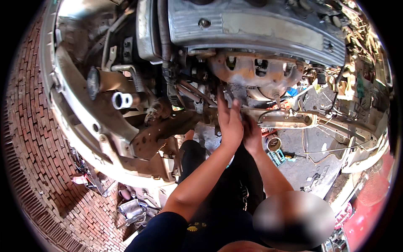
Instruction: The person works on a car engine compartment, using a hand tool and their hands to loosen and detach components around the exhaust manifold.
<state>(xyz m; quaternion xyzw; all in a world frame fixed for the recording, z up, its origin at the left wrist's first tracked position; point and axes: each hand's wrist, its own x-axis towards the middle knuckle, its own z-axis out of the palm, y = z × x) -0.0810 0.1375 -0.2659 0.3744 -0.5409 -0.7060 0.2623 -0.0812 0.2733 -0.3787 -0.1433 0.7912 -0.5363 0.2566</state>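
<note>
Red brick paving (37,138) is flanking a pale car body (105,122); a worn, pale metal crossbeam (289,120) is running below a rusty-brown exhaust manifold (256,71); left hand (231,124), fingers extended, and right hand (252,136) are reaching there, any grasp being impossible to tell.

A grey floor (296,171) bears a round, brown-lined container (273,144) and, just beside it, a teal tray (276,158); red brick paving (40,151) extends at left.

No writing can be read; a small yellow shell-like emblem (192,228) marks the navy shirt (161,230), near side
</note>
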